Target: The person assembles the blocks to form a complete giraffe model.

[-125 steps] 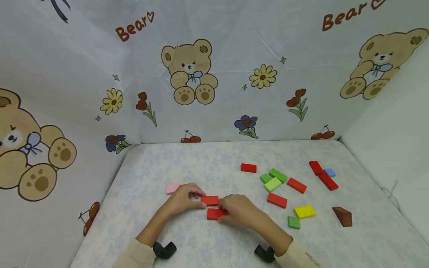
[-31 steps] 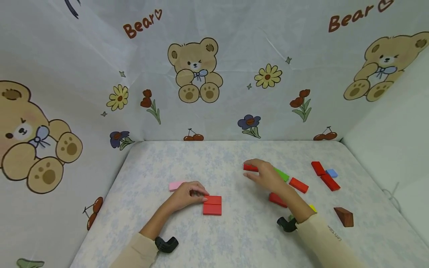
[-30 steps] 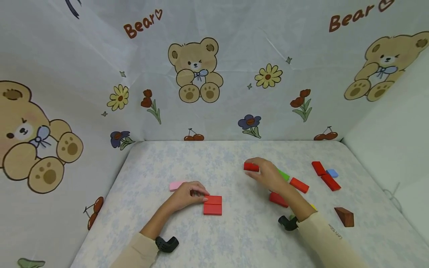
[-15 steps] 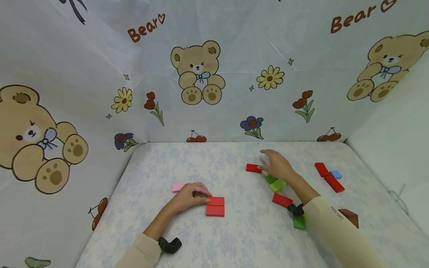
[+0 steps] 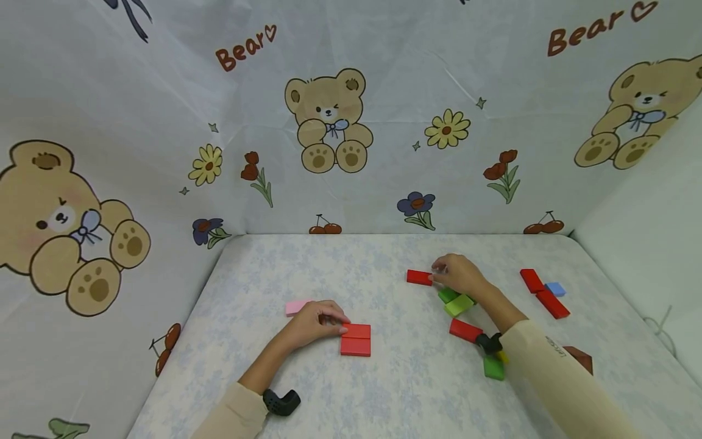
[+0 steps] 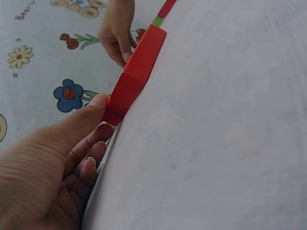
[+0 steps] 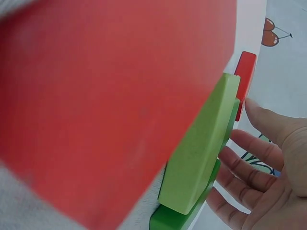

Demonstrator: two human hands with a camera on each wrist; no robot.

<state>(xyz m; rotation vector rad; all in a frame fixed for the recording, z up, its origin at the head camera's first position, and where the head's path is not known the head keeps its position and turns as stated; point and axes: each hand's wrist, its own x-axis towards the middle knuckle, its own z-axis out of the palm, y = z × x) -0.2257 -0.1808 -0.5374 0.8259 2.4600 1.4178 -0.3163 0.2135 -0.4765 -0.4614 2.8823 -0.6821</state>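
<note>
My left hand [image 5: 314, 324] pinches the left end of a red block [image 5: 359, 331], thumb against it. A second red block [image 5: 356, 347] lies flush along its near side. Farther back, my right hand [image 5: 463, 276] is beside the right end of another red block [image 5: 418, 277]. In the right wrist view the thumb touches that red block [image 7: 247, 72], while the fingers [image 7: 256, 179] are loosely bent and hold nothing. Light green [image 5: 458, 305] and green [image 5: 447, 295] blocks lie just below this hand.
A pink block [image 5: 297, 307] lies behind the left hand. Under the right forearm are a red block [image 5: 465, 330] and a green block [image 5: 493, 368]. More red blocks [image 5: 552, 304], a blue block [image 5: 555, 289] and a partly hidden brown block [image 5: 582, 360] lie at the right.
The two red blocks at my left hand have come together. My right hand went to the far red block, grasped it, let go and moved to its right end. The left hand stays.
</note>
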